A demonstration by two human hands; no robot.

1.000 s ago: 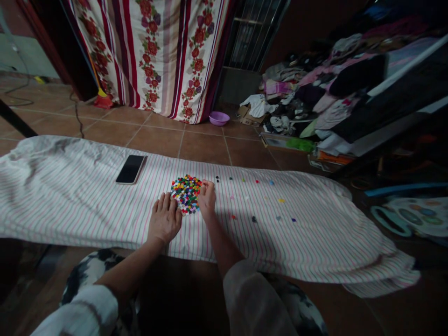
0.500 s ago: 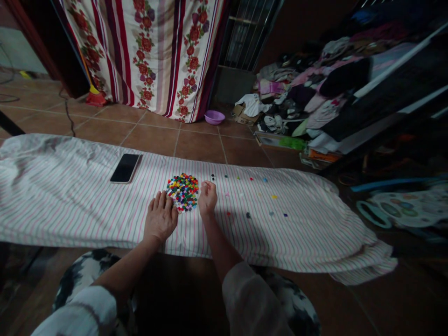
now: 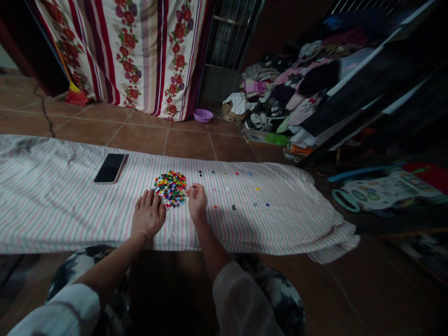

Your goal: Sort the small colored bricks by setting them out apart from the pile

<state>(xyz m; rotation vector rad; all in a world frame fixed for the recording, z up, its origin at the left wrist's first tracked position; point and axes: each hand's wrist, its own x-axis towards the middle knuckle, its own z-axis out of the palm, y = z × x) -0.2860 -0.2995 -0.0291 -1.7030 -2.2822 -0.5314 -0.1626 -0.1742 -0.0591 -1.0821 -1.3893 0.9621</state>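
A round pile of small multicoloured pieces (image 3: 171,187), like beads or tiny tiles, lies on the striped cloth (image 3: 115,210). My left hand (image 3: 149,214) rests flat at the pile's lower left edge, fingers stretched out. Close by the right edge of the pile is my right hand (image 3: 197,203), its fingers pinched together; whatever is between the tips is too small to make out. Single pieces are spaced in rough rows right of that hand, among them a yellow piece (image 3: 258,189), a dark grey piece (image 3: 234,207) and a blue piece (image 3: 249,173).
A phone (image 3: 110,168) lies left of the pile. Beyond the cloth, a purple basin (image 3: 203,115) stands on the tiled floor by a flowered curtain (image 3: 150,56). Heaped clothes (image 3: 280,88) fill the back right, and a red broom (image 3: 77,96) leans at the left.
The whole view has shifted, so everything sits further left in it. My right fingertips have turned slightly toward the pile. My left hand stays flat beside it.
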